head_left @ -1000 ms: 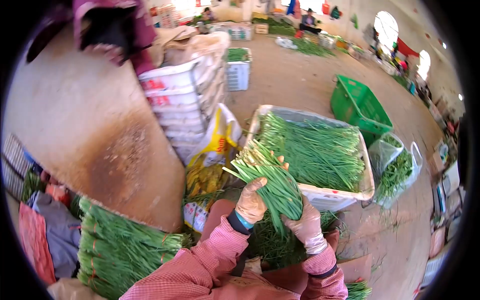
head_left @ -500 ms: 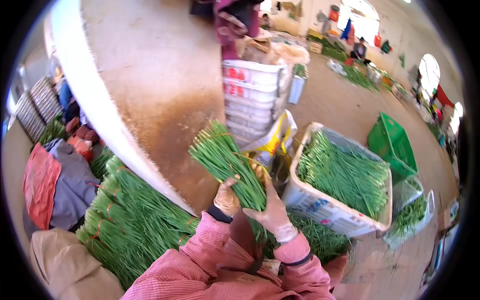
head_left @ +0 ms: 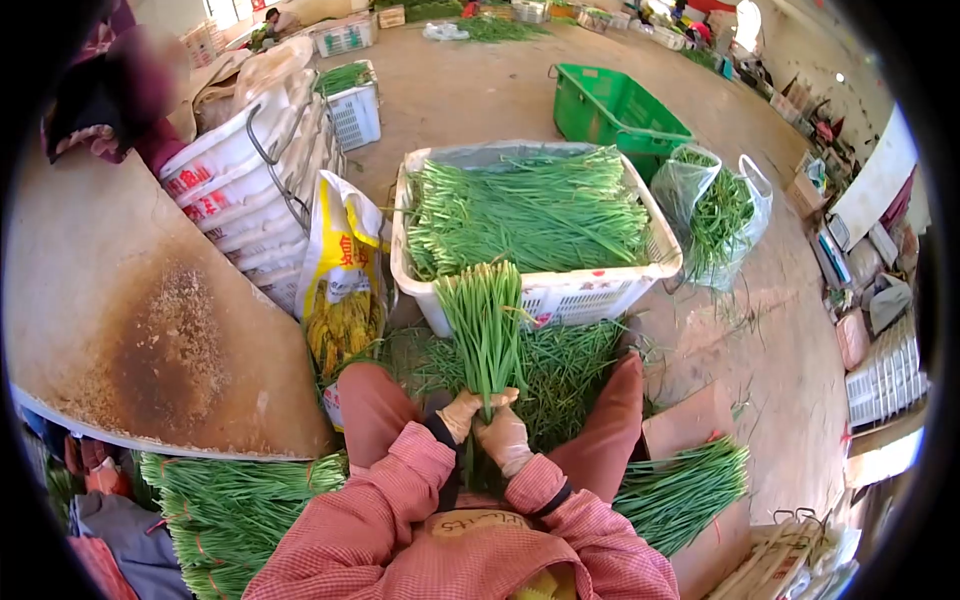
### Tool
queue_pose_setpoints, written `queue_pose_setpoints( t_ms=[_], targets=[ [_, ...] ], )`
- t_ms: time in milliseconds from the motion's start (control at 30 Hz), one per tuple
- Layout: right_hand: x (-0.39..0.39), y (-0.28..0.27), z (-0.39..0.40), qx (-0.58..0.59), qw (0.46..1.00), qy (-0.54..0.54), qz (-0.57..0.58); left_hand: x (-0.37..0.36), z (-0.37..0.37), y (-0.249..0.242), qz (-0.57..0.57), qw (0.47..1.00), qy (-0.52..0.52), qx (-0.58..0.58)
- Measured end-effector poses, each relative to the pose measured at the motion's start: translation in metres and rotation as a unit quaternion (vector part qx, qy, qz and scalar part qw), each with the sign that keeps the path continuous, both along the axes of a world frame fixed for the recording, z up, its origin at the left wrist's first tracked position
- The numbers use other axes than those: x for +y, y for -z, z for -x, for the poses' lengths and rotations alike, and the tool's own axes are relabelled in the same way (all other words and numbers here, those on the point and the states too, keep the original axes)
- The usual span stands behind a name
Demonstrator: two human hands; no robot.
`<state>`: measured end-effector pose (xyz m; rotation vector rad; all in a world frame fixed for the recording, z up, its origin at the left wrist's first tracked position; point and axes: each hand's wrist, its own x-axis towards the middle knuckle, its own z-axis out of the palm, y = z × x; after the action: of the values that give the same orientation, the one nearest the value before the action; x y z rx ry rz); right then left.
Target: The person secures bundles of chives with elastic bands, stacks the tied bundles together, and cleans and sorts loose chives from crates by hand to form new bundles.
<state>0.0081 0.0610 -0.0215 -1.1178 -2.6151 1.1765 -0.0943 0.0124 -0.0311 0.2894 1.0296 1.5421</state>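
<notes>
A bunch of long green stalks [head_left: 488,325], which look like chives, stands almost upright before me with its pale cut ends pointing away. My left hand [head_left: 460,414], in a thin tan glove, is closed round its lower part. My right hand [head_left: 505,443], gloved in pale material, grips the same bunch just below and to the right. The stalk tips beneath the hands are mostly hidden. Just beyond the bunch is a white plastic crate [head_left: 540,290] filled with green stalks [head_left: 530,210]. Loose trimmings [head_left: 570,370] lie on the floor between my legs.
Tied bunches [head_left: 235,510] lie at my left, more bunches [head_left: 685,490] at my right. A stained board [head_left: 170,330], stacked white crates [head_left: 250,200] and a yellow-white sack [head_left: 345,270] stand left. A green crate [head_left: 615,105] and a plastic bag [head_left: 725,215] are beyond right. A person is at upper left.
My view has swung right, bringing the white crate to the middle. The bunch has gone from slanting left to nearly upright, and both hands have come together low on it.
</notes>
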Motion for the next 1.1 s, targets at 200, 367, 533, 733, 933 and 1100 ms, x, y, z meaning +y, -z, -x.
queue_pose_setpoints(
  t_ms=[200, 367, 533, 733, 933, 1100],
  targets=[
    [0.017, -0.063, -0.018, -0.005, 0.977, -0.207, 0.056, -0.028, 0.02, -0.011, -0.053, 0.998, 0.016, -0.032],
    [0.058, -0.095, -0.027, 0.293, 0.956, 0.014, 0.022, -0.077, 0.054, -0.054, -0.007, 0.988, 0.092, 0.122],
    [0.038, -0.13, 0.002, 0.206, 0.978, -0.02, -0.025, -0.117, 0.049, -0.089, 0.035, 0.984, 0.111, 0.135],
    [0.081, -0.097, -0.007, 0.451, 0.572, 0.116, 0.676, -0.171, 0.049, -0.11, 0.077, 0.985, 0.122, 0.096],
    [0.081, -0.12, -0.018, 0.372, 0.909, -0.029, 0.186, -0.202, 0.051, -0.092, 0.128, 0.967, 0.177, 0.129],
    [0.052, -0.088, 0.015, 0.139, 0.943, -0.203, -0.223, -0.192, 0.039, -0.095, 0.132, 0.964, 0.196, 0.122]
  ],
)
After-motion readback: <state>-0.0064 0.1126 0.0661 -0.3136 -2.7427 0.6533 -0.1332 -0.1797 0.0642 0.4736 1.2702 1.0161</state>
